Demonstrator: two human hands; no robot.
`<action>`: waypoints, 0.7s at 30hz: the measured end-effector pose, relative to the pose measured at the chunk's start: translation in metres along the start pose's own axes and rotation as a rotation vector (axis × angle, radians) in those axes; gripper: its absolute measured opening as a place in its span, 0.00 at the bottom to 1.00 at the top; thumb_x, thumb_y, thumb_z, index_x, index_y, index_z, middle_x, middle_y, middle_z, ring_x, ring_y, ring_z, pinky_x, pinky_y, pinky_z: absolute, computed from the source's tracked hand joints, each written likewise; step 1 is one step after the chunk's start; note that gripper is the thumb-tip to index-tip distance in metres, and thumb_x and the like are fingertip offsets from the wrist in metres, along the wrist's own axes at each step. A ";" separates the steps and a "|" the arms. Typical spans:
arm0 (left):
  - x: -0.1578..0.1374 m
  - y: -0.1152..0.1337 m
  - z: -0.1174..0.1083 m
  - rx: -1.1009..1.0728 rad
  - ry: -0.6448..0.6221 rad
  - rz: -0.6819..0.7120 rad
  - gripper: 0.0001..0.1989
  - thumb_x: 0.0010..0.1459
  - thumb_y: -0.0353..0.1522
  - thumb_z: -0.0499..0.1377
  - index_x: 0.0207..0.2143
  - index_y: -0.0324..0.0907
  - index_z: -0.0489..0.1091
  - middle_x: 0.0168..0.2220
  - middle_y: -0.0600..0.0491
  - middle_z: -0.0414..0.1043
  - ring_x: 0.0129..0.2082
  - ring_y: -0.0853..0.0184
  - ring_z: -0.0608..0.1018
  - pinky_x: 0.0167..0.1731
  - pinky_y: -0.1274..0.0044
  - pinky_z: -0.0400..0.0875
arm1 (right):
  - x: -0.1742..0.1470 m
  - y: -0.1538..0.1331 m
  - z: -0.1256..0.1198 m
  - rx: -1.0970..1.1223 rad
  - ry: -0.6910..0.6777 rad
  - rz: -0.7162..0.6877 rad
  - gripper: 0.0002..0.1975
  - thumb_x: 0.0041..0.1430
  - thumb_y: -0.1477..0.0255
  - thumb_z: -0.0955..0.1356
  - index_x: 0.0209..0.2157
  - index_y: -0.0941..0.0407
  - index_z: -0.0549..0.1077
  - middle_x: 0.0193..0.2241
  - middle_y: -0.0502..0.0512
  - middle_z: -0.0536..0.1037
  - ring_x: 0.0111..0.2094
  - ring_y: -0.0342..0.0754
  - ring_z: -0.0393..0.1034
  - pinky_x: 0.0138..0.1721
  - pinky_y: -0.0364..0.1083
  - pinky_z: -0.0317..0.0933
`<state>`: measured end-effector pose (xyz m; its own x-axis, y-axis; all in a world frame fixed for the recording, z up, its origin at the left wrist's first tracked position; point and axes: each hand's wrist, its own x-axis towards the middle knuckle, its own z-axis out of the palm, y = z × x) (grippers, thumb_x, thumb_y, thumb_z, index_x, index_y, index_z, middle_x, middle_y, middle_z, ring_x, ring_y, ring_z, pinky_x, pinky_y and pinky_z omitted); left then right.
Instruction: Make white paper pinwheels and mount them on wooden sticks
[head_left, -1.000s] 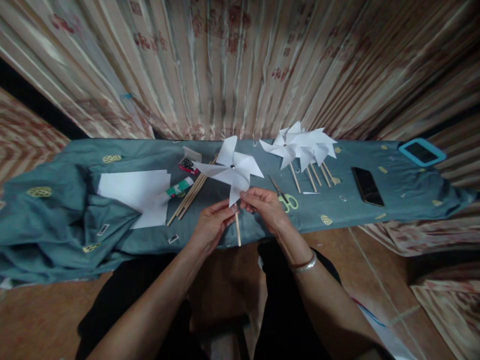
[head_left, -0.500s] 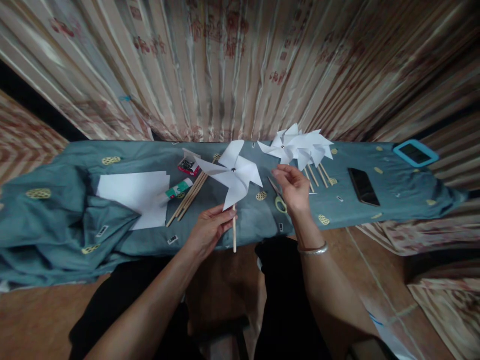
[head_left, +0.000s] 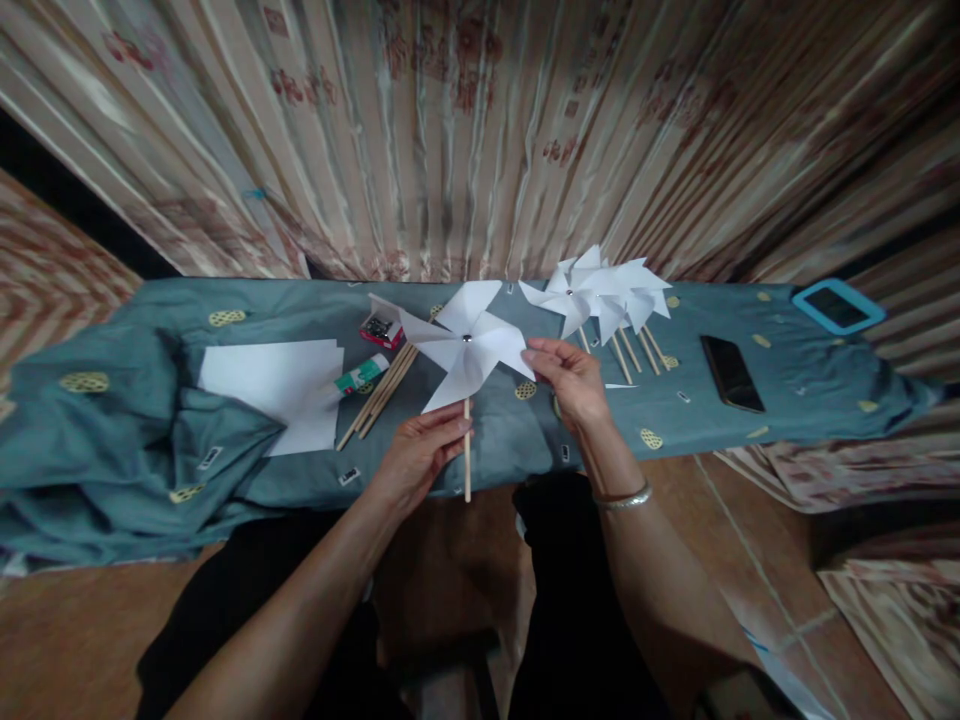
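Note:
A white paper pinwheel (head_left: 484,352) with a shiny pin at its centre is held upright over the table's front part. My left hand (head_left: 420,455) pinches its wooden stick just below the blades. At the right-hand blade, the thumb and fingers of my right hand (head_left: 568,378) are closed on the paper's edge. Several finished white pinwheels (head_left: 622,290) lie overlapping behind my right hand, their sticks pointing toward me. Scissors beneath that hand are almost wholly hidden.
Left of the pinwheel are loose wooden sticks (head_left: 386,392), a green-and-white glue stick (head_left: 360,376), a small red box of pins (head_left: 381,330) and white paper sheets (head_left: 300,385). Rightward lie a dark phone (head_left: 731,373) and a blue-framed device (head_left: 838,306). A curtain (head_left: 465,150) hangs behind.
My right hand has moved left onto the pinwheel's blade. The blades have turned slightly, while my left hand keeps its hold on the stick.

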<state>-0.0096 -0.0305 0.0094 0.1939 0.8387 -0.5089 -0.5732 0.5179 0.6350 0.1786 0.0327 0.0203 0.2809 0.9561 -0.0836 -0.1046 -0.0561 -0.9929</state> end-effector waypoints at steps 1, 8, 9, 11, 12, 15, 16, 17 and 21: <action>0.001 0.000 0.000 0.000 0.005 0.004 0.15 0.33 0.24 0.73 0.29 0.37 0.79 0.25 0.54 0.77 0.25 0.75 0.76 0.30 0.83 0.73 | -0.002 -0.001 0.001 -0.002 -0.003 0.010 0.16 0.32 0.68 0.77 0.27 0.55 0.78 0.19 0.45 0.74 0.21 0.39 0.63 0.26 0.42 0.58; 0.003 -0.002 -0.001 0.008 0.035 0.043 0.15 0.33 0.26 0.73 0.29 0.38 0.79 0.24 0.54 0.77 0.25 0.74 0.76 0.32 0.81 0.72 | -0.014 -0.002 0.008 -0.009 -0.057 0.062 0.16 0.31 0.67 0.78 0.27 0.55 0.77 0.20 0.46 0.76 0.21 0.39 0.65 0.25 0.42 0.59; 0.003 -0.002 -0.001 0.011 0.044 0.046 0.15 0.33 0.26 0.73 0.29 0.38 0.79 0.24 0.54 0.77 0.26 0.74 0.76 0.32 0.80 0.72 | -0.015 -0.001 0.009 -0.010 -0.069 0.066 0.16 0.31 0.66 0.78 0.27 0.55 0.77 0.21 0.47 0.76 0.21 0.40 0.65 0.25 0.42 0.59; 0.002 -0.001 0.000 0.018 0.055 0.049 0.16 0.32 0.26 0.74 0.29 0.38 0.79 0.25 0.54 0.77 0.26 0.74 0.76 0.33 0.80 0.72 | -0.017 0.001 0.010 -0.009 -0.090 0.074 0.17 0.31 0.65 0.78 0.27 0.55 0.77 0.21 0.47 0.77 0.20 0.40 0.65 0.24 0.42 0.59; 0.002 -0.001 0.000 0.019 0.058 0.049 0.16 0.32 0.26 0.74 0.29 0.38 0.79 0.25 0.54 0.77 0.26 0.74 0.76 0.33 0.80 0.72 | -0.018 0.001 0.011 -0.007 -0.097 0.079 0.17 0.31 0.65 0.78 0.27 0.55 0.77 0.20 0.47 0.76 0.20 0.40 0.65 0.24 0.42 0.59; 0.003 -0.001 -0.001 0.012 0.065 0.049 0.17 0.32 0.27 0.74 0.30 0.37 0.79 0.26 0.53 0.78 0.26 0.74 0.75 0.32 0.80 0.71 | -0.022 0.002 0.014 0.009 -0.115 0.101 0.19 0.29 0.64 0.78 0.27 0.56 0.77 0.20 0.47 0.76 0.21 0.40 0.65 0.23 0.42 0.58; 0.004 -0.002 -0.001 0.008 0.070 0.050 0.17 0.32 0.27 0.74 0.30 0.37 0.79 0.26 0.53 0.78 0.26 0.74 0.75 0.32 0.80 0.71 | -0.023 0.001 0.015 0.017 -0.122 0.116 0.19 0.29 0.64 0.79 0.27 0.56 0.77 0.20 0.47 0.77 0.21 0.40 0.66 0.23 0.41 0.57; 0.005 -0.002 -0.002 0.005 0.073 0.051 0.17 0.31 0.27 0.74 0.30 0.37 0.79 0.27 0.53 0.78 0.26 0.74 0.76 0.32 0.80 0.71 | -0.024 0.001 0.015 0.025 -0.128 0.134 0.20 0.27 0.64 0.79 0.27 0.56 0.77 0.20 0.47 0.77 0.21 0.40 0.66 0.23 0.41 0.57; 0.006 -0.003 -0.002 0.003 0.078 0.052 0.17 0.32 0.26 0.74 0.29 0.37 0.79 0.27 0.53 0.78 0.26 0.74 0.75 0.32 0.80 0.71 | -0.030 -0.002 0.019 0.059 -0.155 0.200 0.22 0.24 0.64 0.80 0.26 0.55 0.77 0.21 0.47 0.77 0.21 0.40 0.67 0.23 0.40 0.57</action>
<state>-0.0084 -0.0273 0.0037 0.1011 0.8489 -0.5188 -0.5784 0.4745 0.6636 0.1521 0.0096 0.0264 0.1000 0.9605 -0.2598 -0.1998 -0.2364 -0.9509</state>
